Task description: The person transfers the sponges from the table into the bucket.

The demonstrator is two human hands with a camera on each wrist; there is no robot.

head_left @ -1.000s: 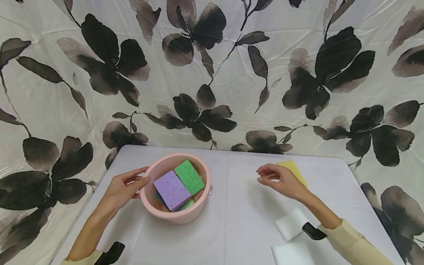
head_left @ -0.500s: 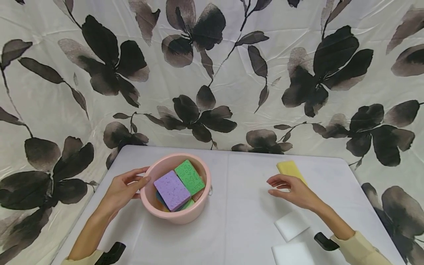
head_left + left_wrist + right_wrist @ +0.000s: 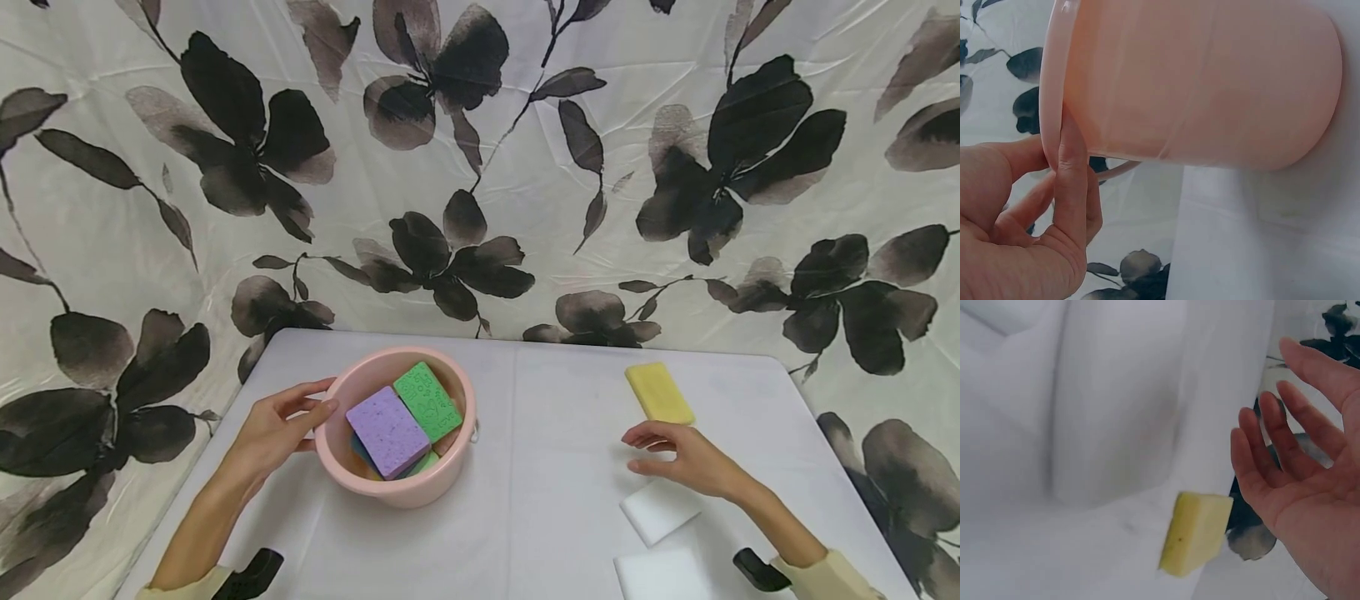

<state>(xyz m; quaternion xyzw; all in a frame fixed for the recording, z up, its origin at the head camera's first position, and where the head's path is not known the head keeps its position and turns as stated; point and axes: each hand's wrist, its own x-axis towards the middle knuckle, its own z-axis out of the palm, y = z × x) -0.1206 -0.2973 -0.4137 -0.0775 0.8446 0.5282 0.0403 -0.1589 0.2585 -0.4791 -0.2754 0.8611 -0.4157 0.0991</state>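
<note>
A pink bucket (image 3: 420, 492) stands on the left half of the white table, with a purple sponge (image 3: 388, 431) and a green sponge (image 3: 429, 402) on top of other pieces inside. My left hand (image 3: 273, 433) pinches the bucket's rim, thumb on one side and fingers on the other, as the left wrist view shows (image 3: 1054, 206). Fingers loosely bent and holding nothing, my right hand (image 3: 690, 458) hovers over the right side, between a yellow sponge (image 3: 660, 393) and a white sponge (image 3: 658, 510). In the right wrist view its palm faces the camera, above the yellow sponge (image 3: 1197, 531).
Another white sponge (image 3: 662, 575) lies at the front edge of the view, nearer than the first. A floral cloth (image 3: 480, 167) hangs behind the table and along its sides. The bucket's thin handle (image 3: 1119, 170) shows beneath the left fingers.
My right hand has moved right and toward the front, away from the yellow sponge, uncovering it. My left hand keeps its hold on the bucket, which has stayed put.
</note>
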